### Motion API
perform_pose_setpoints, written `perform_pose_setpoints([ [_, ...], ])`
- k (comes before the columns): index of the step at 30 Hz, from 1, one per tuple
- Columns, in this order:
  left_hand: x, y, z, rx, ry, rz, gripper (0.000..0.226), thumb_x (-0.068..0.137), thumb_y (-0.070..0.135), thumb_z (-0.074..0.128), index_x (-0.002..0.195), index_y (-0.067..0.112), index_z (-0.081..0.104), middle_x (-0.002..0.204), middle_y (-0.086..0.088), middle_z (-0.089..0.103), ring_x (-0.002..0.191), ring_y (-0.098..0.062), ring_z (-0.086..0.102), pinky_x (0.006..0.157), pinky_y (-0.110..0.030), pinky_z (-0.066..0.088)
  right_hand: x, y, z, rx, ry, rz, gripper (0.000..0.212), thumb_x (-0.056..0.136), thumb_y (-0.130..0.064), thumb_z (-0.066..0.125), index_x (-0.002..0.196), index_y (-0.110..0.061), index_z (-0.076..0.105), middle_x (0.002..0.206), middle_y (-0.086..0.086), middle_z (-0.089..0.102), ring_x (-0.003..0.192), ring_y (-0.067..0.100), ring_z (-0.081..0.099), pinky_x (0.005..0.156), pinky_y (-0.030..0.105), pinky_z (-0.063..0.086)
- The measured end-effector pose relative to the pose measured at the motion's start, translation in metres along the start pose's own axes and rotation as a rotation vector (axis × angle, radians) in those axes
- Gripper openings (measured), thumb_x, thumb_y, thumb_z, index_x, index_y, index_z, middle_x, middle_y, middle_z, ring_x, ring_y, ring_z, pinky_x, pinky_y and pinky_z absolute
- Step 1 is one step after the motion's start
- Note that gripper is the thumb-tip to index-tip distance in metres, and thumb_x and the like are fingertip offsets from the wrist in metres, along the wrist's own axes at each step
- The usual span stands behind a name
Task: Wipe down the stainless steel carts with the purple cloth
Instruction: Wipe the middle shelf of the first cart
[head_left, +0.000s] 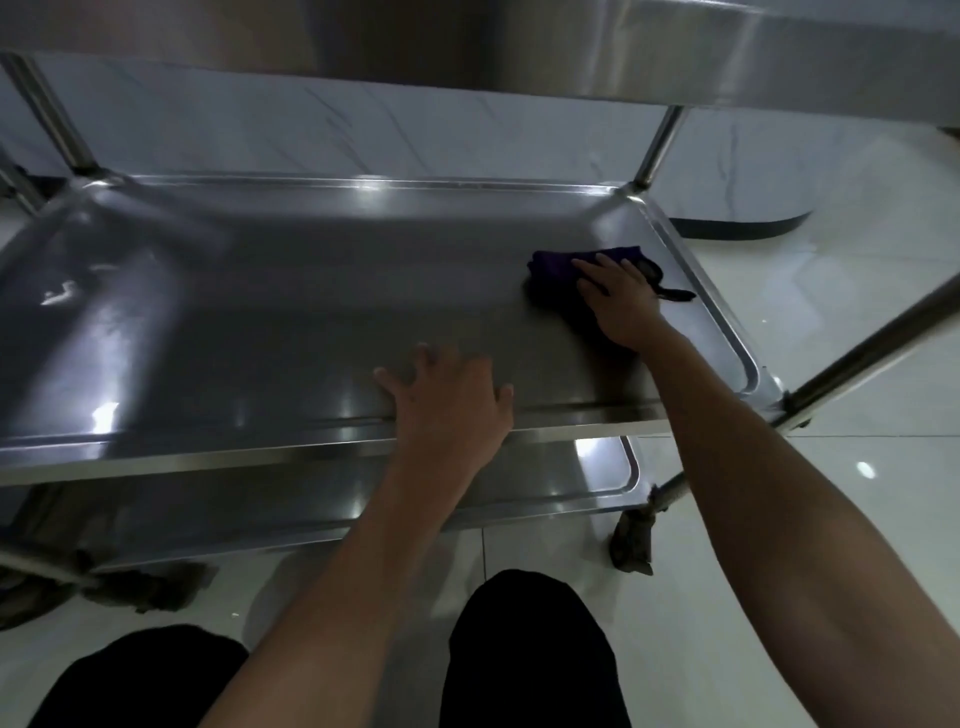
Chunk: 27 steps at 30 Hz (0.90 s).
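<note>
A stainless steel cart fills the view, and its middle shelf (291, 291) lies in front of me under the top shelf (727, 57). The purple cloth (550, 270) lies bunched on the right end of the middle shelf. My right hand (621, 301) presses flat on the cloth, fingers straight and pointing left. My left hand (449, 400) rests spread on the shelf's near rim, fingers straight. A lower shelf (571, 483) shows beneath.
Steel corner posts stand at the back left (57, 119), the back right (657, 150) and the near right (872, 348). Castors (634, 540) sit on the glossy white tile floor (831, 291). My dark-trousered knees (524, 654) are near the cart's front.
</note>
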<state>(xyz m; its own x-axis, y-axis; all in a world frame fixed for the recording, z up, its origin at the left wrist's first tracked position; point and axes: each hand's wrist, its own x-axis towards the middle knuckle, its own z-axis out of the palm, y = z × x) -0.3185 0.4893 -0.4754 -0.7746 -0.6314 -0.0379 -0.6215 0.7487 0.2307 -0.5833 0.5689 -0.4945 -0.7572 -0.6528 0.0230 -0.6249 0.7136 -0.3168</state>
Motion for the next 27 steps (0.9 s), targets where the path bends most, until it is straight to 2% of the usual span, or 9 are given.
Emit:
perform_pose_setpoints([
  [7, 0.002, -0.002, 0.010, -0.014, 0.079, 0.017, 0.038, 0.095, 0.057, 0.046, 0.111, 0.027, 0.065, 0.131, -0.005, 0.053, 0.132, -0.030, 0.042, 0.106, -0.069, 0.028, -0.008, 0.037, -0.018, 0.002, 0.067, 0.148, 0.045, 0.106, -0.043, 0.035, 0.151, -0.036, 0.037, 0.163, 0.001, 0.027, 0.151, 0.029, 0.016, 0.121, 0.055, 0.017],
  [11, 0.002, 0.000, 0.010, -0.014, 0.091, -0.001, 0.039, 0.094, 0.058, 0.047, 0.112, 0.028, 0.065, 0.130, -0.004, 0.052, 0.129, -0.029, 0.043, 0.106, -0.066, 0.030, -0.019, 0.060, -0.029, 0.028, 0.063, 0.213, 0.046, 0.107, -0.043, 0.033, 0.152, -0.037, 0.035, 0.164, 0.000, 0.025, 0.152, 0.028, 0.013, 0.122, 0.055, 0.011],
  [16, 0.001, 0.001, 0.008, -0.020, 0.100, 0.003, 0.037, 0.094, 0.056, 0.048, 0.107, 0.026, 0.065, 0.126, -0.003, 0.053, 0.128, -0.029, 0.043, 0.105, -0.068, 0.030, -0.045, 0.066, -0.030, 0.026, 0.028, 0.186, 0.047, 0.106, -0.044, 0.035, 0.152, -0.039, 0.033, 0.163, -0.001, 0.026, 0.151, 0.029, 0.014, 0.121, 0.057, 0.013],
  [27, -0.005, -0.005, 0.004, -0.038, 0.054, 0.076, 0.040, 0.098, 0.054, 0.045, 0.115, 0.023, 0.063, 0.133, -0.009, 0.049, 0.132, -0.034, 0.041, 0.106, -0.077, 0.024, -0.157, 0.044, -0.023, -0.037, 0.058, 0.200, 0.051, 0.100, -0.057, 0.037, 0.149, -0.042, 0.038, 0.162, -0.003, 0.030, 0.150, 0.028, 0.020, 0.118, 0.056, 0.020],
])
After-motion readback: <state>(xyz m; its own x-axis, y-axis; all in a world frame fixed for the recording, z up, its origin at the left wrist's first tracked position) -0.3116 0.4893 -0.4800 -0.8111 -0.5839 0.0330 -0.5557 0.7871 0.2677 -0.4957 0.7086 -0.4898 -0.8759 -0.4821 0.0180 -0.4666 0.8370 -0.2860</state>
